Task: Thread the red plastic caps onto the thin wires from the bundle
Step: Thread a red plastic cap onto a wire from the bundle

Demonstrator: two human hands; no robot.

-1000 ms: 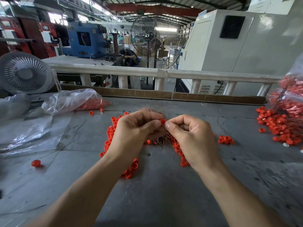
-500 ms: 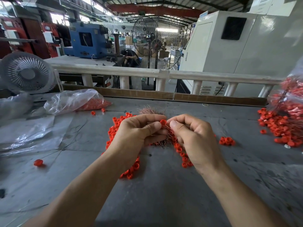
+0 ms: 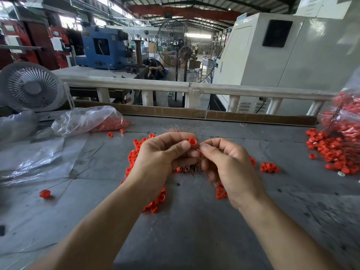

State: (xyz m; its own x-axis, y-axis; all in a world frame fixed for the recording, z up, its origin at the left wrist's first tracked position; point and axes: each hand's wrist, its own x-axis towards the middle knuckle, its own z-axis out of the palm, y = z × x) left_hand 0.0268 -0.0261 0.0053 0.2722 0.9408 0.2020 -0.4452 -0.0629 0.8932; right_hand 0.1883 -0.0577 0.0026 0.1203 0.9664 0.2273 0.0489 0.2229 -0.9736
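From the head view, the left hand [image 3: 161, 158] pinches one red cap [image 3: 192, 141] between thumb and forefinger, open end showing, just above the copper wire bundle [image 3: 188, 168]. The right hand [image 3: 229, 168] sits just right of that cap, thumb and forefinger pressed together on what I take to be a single wire, too fine to make out. Loose caps [image 3: 134, 154] lie scattered left of the bundle on the grey table [image 3: 185, 230]. I'd say she should keep the cap steady and hold the wire close to its tip so it doesn't bend.
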